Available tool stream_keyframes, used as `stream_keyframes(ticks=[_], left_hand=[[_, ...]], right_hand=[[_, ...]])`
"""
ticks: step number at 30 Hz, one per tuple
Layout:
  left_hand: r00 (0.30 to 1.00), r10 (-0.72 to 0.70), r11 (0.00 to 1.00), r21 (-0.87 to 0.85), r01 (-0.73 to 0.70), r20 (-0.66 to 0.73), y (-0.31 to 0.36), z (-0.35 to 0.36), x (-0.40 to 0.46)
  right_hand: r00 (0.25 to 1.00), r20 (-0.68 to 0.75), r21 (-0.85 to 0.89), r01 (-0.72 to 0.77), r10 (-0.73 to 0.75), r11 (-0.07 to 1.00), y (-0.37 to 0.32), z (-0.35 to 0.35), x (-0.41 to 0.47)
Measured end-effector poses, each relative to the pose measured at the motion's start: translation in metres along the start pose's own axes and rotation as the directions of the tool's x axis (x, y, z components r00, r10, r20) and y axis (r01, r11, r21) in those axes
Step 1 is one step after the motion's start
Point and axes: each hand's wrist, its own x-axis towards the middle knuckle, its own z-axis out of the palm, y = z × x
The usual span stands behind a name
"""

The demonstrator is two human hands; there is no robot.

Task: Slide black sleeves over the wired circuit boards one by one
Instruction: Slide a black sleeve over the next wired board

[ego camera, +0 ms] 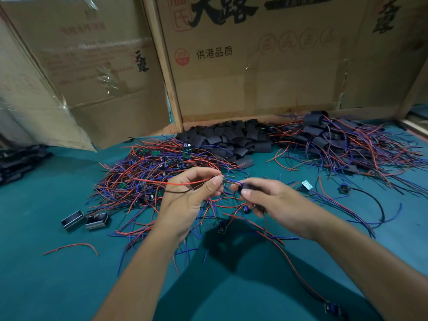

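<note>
Surface: teal table [46,286]
Left: tangled pile of bare wired boards [148,172]
Back centre: heap of black sleeves [231,140]
Right: pile of sleeved boards [342,144]
Front left: two small metal cases [84,220], loose red wire [71,247]

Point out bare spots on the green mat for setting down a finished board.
Free: near-left mat, in front of the metal clips. Crowded: the unsleeved board pile, black sleeves and sleeved pile.

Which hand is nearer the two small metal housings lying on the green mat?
Left. The left hand is up and to the right of the metal housings, pinching a wired board; the right hand is farther right, beyond the left hand.
</note>
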Motion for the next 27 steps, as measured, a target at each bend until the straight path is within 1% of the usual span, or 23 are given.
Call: stream_keyframes(ticks=[1, 3, 4, 5, 8, 11, 17, 21, 24, 27], left_hand=[[1.0, -0.004, 1.0, -0.01, 0.004, -0.01, 0.0, 0.002, 0.0], [1.0, -0.022, 0.999, -0.029, 0.021, -0.015, -0.001, 0.004, -0.001], [1.0, -0.03, 0.999, -0.03, 0.03, -0.003, 0.0, 0.004, -0.001], [0.999, -0.037, 0.999, -0.023, 0.037, 0.02, 0.0, 0.004, -0.002], [0.994, -0.058, 0.998, 0.043, 0.054, 0.093, 0.0, 0.003, -0.003], [0.993, -0.032, 0.996, 0.084, 0.022, 0.113, 0.0, 0.006, -0.004], [0.996, 0.006, 0.996, 0.084, -0.014, 0.089, -0.001, 0.014, -0.006], [0.997, -0.058, 0.995, 0.081, 0.053, 0.058, -0.002, 0.014, -0.005], [0.994, -0.089, 0.99, 0.111, 0.083, 0.056, -0.001, 0.012, -0.004], [0.992, -0.129, 0.986, 0.102, 0.128, 0.006, 0.0, 0.014, -0.004]], right_hand=[[0.998, -0.012, -0.16, 0.057, -0.06, 0.986, 0.0, -0.001, 0.0], [0.985, -0.072, -0.419, 0.112, -0.156, 0.901, 0.002, -0.001, 0.001], [0.975, -0.1, -0.521, 0.121, -0.201, 0.845, 0.003, -0.001, 0.001], [0.963, -0.118, -0.576, 0.132, -0.242, 0.807, 0.002, 0.0, 0.001], [0.922, -0.123, -0.585, 0.232, -0.367, 0.777, 0.001, 0.001, -0.001], [0.9, -0.091, -0.56, 0.308, -0.427, 0.769, -0.002, 0.001, -0.001], [0.899, -0.083, -0.559, 0.315, -0.43, 0.767, -0.004, 0.003, -0.001], [0.899, -0.114, -0.59, 0.281, -0.423, 0.757, -0.002, 0.003, -0.001], [0.899, -0.106, -0.608, 0.279, -0.424, 0.743, -0.002, 0.003, -0.002], [0.903, -0.091, -0.608, 0.284, -0.42, 0.742, 0.0, 0.005, -0.002]])
